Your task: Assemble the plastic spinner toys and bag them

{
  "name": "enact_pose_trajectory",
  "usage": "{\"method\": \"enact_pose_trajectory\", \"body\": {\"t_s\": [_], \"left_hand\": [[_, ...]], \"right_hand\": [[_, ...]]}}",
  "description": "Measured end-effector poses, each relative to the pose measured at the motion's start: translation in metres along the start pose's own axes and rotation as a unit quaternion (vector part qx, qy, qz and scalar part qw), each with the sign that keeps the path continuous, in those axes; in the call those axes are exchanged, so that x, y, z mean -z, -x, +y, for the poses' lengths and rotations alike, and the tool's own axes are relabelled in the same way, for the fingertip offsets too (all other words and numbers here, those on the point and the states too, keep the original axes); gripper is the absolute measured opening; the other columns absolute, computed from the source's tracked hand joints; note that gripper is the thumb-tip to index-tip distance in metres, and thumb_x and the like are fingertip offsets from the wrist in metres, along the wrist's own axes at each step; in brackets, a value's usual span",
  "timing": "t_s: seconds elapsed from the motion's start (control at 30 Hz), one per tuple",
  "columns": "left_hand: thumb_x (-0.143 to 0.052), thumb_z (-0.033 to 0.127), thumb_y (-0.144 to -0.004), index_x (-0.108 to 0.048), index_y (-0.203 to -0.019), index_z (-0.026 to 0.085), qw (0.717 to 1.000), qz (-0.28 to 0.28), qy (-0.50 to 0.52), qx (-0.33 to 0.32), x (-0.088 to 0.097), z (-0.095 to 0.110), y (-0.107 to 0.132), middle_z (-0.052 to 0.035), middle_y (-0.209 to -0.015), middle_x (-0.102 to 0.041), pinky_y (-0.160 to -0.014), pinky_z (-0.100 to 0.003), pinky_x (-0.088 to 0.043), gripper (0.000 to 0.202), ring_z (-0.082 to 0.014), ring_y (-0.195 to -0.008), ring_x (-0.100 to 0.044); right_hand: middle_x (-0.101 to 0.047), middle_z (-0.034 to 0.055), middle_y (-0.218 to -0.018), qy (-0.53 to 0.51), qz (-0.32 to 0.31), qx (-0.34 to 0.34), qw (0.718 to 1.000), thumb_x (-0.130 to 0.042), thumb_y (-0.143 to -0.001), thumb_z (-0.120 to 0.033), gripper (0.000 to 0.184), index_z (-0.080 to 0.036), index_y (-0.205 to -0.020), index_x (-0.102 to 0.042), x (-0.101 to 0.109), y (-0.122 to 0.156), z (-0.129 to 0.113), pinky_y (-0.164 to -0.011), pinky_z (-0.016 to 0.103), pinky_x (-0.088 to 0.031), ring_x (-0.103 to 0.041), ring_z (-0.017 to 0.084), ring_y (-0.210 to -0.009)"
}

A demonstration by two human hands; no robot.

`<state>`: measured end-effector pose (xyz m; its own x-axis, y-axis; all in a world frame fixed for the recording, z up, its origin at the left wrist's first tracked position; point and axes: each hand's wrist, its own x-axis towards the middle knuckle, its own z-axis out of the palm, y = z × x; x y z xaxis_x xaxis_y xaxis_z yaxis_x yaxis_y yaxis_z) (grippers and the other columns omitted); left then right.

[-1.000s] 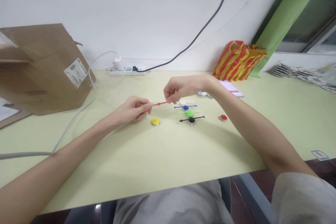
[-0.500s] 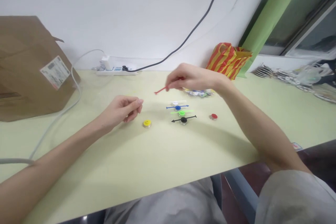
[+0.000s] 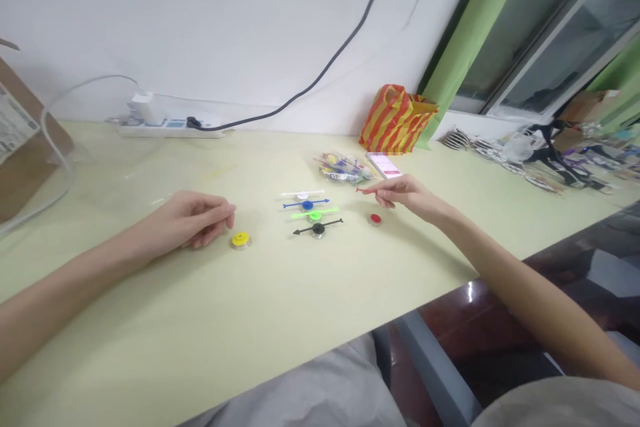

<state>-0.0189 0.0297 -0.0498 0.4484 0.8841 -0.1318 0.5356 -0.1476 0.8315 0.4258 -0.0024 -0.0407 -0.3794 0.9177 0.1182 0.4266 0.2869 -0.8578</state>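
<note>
Your right hand (image 3: 403,193) pinches a thin red arrow (image 3: 366,190) between finger and thumb, and the arrow is up in the air, just behind a small red round cap (image 3: 375,219) on the counter (image 3: 150,320). Your left hand (image 3: 193,219) is curled softly, holds nothing, and lies near a yellow round cap (image 3: 241,239). Close by stand a white arrow (image 3: 303,193), a blue arrow (image 3: 307,203), a green arrow (image 3: 315,213) and a black arrow (image 3: 318,228), each on a cap and set close together. The red arrow is so thin that a loose pinch could let it drop and roll. If your wrist swings low, it could bump the red cap or knock the row.
</note>
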Motion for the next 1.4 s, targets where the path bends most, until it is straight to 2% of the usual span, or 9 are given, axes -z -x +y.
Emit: {"method": "enact_pose_trajectory", "body": {"t_s": [0.1,0.23,0.37,0.47,0.6,0.83,1.13,1.4], "left_hand": [[-0.055,0.054,-0.095,-0.066,-0.079,0.017,1.0,0.007,-0.008,0.009,-0.001,0.002,0.001,0.0016,-0.054,-0.051,-0.047,-0.019,-0.03,0.042,-0.0095,-0.05,-0.04],[-0.056,0.054,-0.093,-0.066,-0.077,0.018,1.0,0.003,-0.016,0.023,-0.002,0.005,0.0,0.0013,-0.053,-0.05,-0.047,-0.021,-0.03,0.041,-0.0105,-0.05,-0.039],[-0.058,0.056,-0.09,-0.067,-0.076,0.021,0.998,-0.002,-0.044,0.035,-0.002,0.009,-0.001,0.0017,-0.052,-0.048,-0.051,-0.022,-0.033,0.04,-0.0128,-0.054,-0.04],[-0.058,0.059,-0.09,-0.068,-0.075,0.022,0.997,0.001,-0.062,0.048,-0.001,0.008,-0.003,0.0016,-0.051,-0.047,-0.052,-0.022,-0.032,0.041,-0.0135,-0.053,-0.039],[-0.054,0.062,-0.092,-0.069,-0.075,0.023,0.996,-0.001,-0.07,0.049,0.002,0.004,-0.006,0.0011,-0.052,-0.048,-0.051,-0.022,-0.032,0.045,-0.0136,-0.053,-0.037],[-0.056,0.063,-0.091,-0.069,-0.075,0.024,0.996,0.003,-0.073,0.054,0.001,0.005,-0.006,0.0004,-0.053,-0.049,-0.05,-0.022,-0.032,0.043,-0.014,-0.053,-0.038],[-0.054,0.063,-0.092,-0.069,-0.075,0.023,0.995,-0.014,-0.078,0.064,0.002,0.006,-0.005,-0.0004,-0.055,-0.05,-0.049,-0.022,-0.033,0.046,-0.0141,-0.054,-0.04],[-0.054,0.063,-0.093,-0.069,-0.075,0.023,0.995,-0.008,-0.085,0.06,0.002,0.006,-0.006,0.0004,-0.054,-0.049,-0.049,-0.022,-0.033,0.046,-0.0133,-0.053,-0.04]], "right_hand": [[-0.061,0.0013,-0.07,-0.121,0.029,-0.026,0.992,-0.073,-0.089,-0.045,0.033,-0.02,-0.11,-0.069,-0.003,0.001,0.022,-0.051,0.028,-0.033,-0.049,0.014,-0.058],[-0.059,-0.0007,-0.065,-0.209,-0.025,-0.052,0.976,-0.079,-0.084,-0.04,0.028,-0.018,-0.09,-0.064,0.007,-0.001,0.042,-0.047,0.025,-0.028,-0.046,0.011,-0.053],[-0.064,0.0008,-0.071,-0.165,-0.116,-0.035,0.979,-0.081,-0.083,-0.036,0.026,-0.013,-0.089,-0.07,0.016,-0.002,0.041,-0.052,0.023,-0.034,-0.047,0.009,-0.058],[-0.071,0.0054,-0.084,-0.119,-0.147,-0.022,0.982,-0.082,-0.083,-0.035,0.026,-0.011,-0.09,-0.075,0.018,-0.001,0.034,-0.057,0.023,-0.037,-0.051,0.009,-0.064],[-0.076,0.0093,-0.093,-0.108,-0.128,-0.034,0.985,-0.082,-0.082,-0.035,0.029,-0.01,-0.096,-0.076,0.014,-0.001,0.03,-0.061,0.024,-0.043,-0.061,0.012,-0.074],[-0.073,0.0048,-0.085,-0.111,-0.073,-0.044,0.99,-0.085,-0.079,-0.031,0.028,-0.012,-0.095,-0.072,0.008,-0.003,0.034,-0.056,0.022,-0.043,-0.061,0.01,-0.069],[-0.072,0.0031,-0.082,-0.126,-0.068,-0.046,0.989,-0.087,-0.075,-0.03,0.031,-0.012,-0.091,-0.069,0.006,-0.004,0.031,-0.06,0.023,-0.046,-0.064,0.011,-0.072],[-0.074,0.0044,-0.086,-0.14,-0.075,-0.047,0.986,-0.089,-0.074,-0.03,0.031,-0.013,-0.092,-0.069,0.002,-0.002,0.026,-0.074,0.026,-0.054,-0.07,0.014,-0.079]]}}
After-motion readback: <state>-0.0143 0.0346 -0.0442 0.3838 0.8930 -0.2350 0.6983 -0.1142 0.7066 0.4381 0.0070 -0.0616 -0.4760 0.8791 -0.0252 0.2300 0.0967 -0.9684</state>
